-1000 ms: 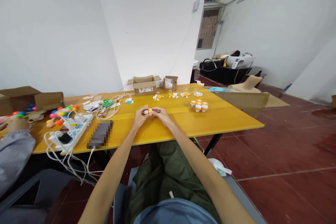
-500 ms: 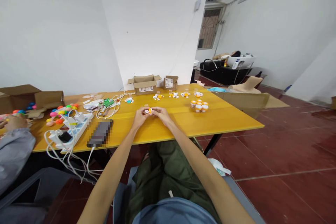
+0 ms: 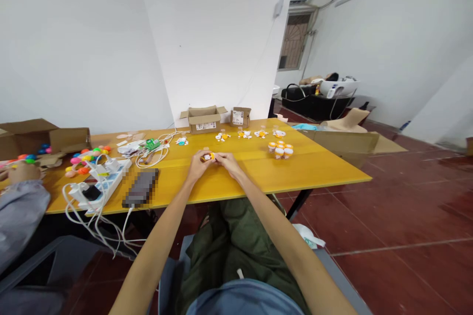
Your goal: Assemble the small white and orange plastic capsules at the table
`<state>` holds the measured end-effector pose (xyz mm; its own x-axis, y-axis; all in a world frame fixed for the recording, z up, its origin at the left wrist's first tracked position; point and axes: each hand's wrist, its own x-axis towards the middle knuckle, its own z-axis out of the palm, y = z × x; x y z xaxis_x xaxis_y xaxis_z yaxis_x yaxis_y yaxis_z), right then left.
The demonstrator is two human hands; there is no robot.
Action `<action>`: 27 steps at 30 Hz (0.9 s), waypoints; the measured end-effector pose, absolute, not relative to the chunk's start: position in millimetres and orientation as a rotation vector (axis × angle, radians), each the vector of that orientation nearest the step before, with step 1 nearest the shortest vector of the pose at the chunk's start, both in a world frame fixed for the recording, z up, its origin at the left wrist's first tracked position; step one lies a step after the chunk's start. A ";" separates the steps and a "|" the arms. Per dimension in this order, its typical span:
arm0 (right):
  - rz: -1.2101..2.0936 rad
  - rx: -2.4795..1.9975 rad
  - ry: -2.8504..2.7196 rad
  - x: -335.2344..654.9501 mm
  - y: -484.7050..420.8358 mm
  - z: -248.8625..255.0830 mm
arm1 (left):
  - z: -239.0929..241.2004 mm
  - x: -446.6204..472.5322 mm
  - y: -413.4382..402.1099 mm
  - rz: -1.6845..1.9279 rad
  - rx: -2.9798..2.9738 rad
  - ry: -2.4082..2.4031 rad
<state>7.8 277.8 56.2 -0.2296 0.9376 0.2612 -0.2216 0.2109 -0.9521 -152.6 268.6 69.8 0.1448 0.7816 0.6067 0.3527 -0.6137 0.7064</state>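
Between my fingers, above the yellow table, is a small orange-and-white toy with dark marks on its white part. My left hand is closed around its left side. The fingertips of my right hand pinch its orange right end. Its finer details are too small to make out. Beyond my hands lie several little groups of white, orange and teal toy parts with clear cups. To the right stands a cluster of small cups with orange and white lids.
Two cardboard boxes stand against the wall. At left are a phone, a white power strip with trailing cables, and colourful plastic balls. Another person's sleeved arm reaches in at far left, near an open carton.
The toy has turned slightly between my fingers and sits a touch further right. Both hands keep hold of it in nearly the same place.
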 end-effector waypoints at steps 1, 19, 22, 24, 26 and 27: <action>1.303 -0.741 -1.350 7.7 278.2 55.8 | 69.8 -152.8 268.6 1.472 2.054 1.085; 1.352 -0.718 -1.312 8.3 285.9 47.6 | 65.9 -152.2 269.8 1.475 2.285 1.137; 1.353 -0.729 -1.309 7.8 286.7 46.9 | 66.7 -151.3 268.9 1.496 2.283 1.129; 1.353 -0.725 -1.309 7.7 286.5 47.1 | 66.7 -150.7 268.7 1.508 2.280 1.121; 1.352 -0.712 -1.315 7.8 285.7 48.0 | 66.1 -150.6 268.9 1.512 2.274 1.118; 1.350 -0.706 -1.318 8.0 285.2 48.5 | 65.5 -150.6 269.3 1.513 2.269 1.123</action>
<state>8.0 285.2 48.5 -0.2543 0.9328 0.2553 -0.2776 0.1824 -0.9432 -150.6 269.3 65.5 0.1912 0.6785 0.7093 0.4822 -0.6943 0.5342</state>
